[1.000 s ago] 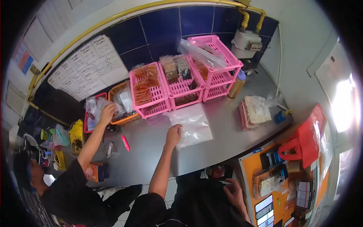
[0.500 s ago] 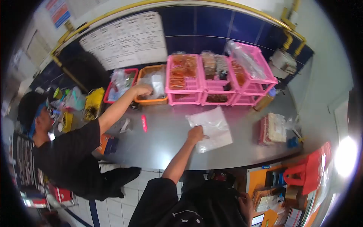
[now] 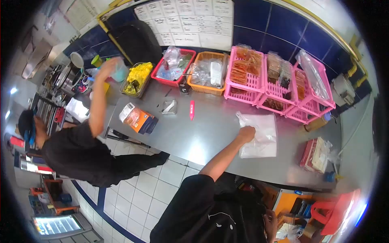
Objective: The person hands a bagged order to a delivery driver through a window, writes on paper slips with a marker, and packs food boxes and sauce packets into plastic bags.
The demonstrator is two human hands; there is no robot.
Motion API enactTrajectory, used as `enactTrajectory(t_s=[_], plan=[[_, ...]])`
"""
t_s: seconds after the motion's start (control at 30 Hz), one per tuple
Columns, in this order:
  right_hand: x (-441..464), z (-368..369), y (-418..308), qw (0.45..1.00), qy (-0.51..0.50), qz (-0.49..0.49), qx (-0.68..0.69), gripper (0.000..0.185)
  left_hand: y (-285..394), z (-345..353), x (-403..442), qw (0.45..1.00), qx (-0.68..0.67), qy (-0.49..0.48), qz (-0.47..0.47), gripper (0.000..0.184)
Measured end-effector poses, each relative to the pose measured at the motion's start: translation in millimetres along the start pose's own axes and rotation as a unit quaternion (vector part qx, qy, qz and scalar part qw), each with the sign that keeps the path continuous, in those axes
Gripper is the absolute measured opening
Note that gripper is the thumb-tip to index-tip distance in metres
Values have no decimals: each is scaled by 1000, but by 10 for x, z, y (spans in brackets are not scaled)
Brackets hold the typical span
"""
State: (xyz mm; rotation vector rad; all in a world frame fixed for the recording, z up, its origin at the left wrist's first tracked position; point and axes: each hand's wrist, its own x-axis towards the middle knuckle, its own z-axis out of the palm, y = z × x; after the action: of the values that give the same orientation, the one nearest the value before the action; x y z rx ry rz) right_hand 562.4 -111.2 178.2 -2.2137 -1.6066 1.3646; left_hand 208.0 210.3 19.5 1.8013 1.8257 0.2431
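My left hand point(image 3: 246, 135) is closed at the left side of a clear plastic bag point(image 3: 266, 141) with white sheets, which lies flat on the metal table point(image 3: 212, 139). The fingers curl down and seem to grip its edge. My right hand point(image 3: 270, 223) hangs low beside my dark shirt, near the bottom of the view; its fingers are partly hidden and too dim to make out. A pink marker point(image 3: 192, 110) lies to the left of the bag.
Pink baskets point(image 3: 244, 92) of packets, an orange basket point(image 3: 207, 88) and a red basket point(image 3: 165, 81) line the wall. A stack of packets point(image 3: 316, 154) stands right. At the left, a co-worker point(image 3: 77, 150) reaches toward containers. An orange-and-blue box point(image 3: 139, 120) sits near the front edge.
The view has turned left, so the table things appear farther right. The co-worker's hand has moved from the orange basket to the containers farther left. My left hand stays at the bag.
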Motion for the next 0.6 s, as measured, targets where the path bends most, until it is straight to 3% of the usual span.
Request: enactTrajectory(t_s=[0.07, 0.23, 0.3, 0.4, 0.43, 0.5, 0.53, 0.6], plan=[[61, 9, 175, 999, -5, -4, 35, 39, 114, -166, -37, 993, 78, 37, 76, 21], [-1, 21, 217, 997, 4, -30, 65, 42, 320, -572, 50, 983, -122, 78, 112, 14], [-34, 8, 94, 997, 21, -6, 73, 43, 225, -652, 220, 928, -310, 125, 163, 16], [-4, 76, 127, 993, 31, -21, 114, 43, 395, -1153, 54, 813, -567, 93, 91, 19], [-5, 80, 127, 992, 43, -38, 108, 44, 491, -1341, -52, 818, -560, 83, 102, 19], [17, 125, 79, 989, 61, -54, 123, 44, 599, -1645, -247, 631, -768, 44, 100, 19], [35, 126, 42, 988, 72, -80, 114, 45, 641, -1716, -325, 642, -758, 31, 107, 19], [62, 103, -116, 983, 65, -105, 134, 46, 677, -1800, -539, 718, -561, 279, 303, 34]])
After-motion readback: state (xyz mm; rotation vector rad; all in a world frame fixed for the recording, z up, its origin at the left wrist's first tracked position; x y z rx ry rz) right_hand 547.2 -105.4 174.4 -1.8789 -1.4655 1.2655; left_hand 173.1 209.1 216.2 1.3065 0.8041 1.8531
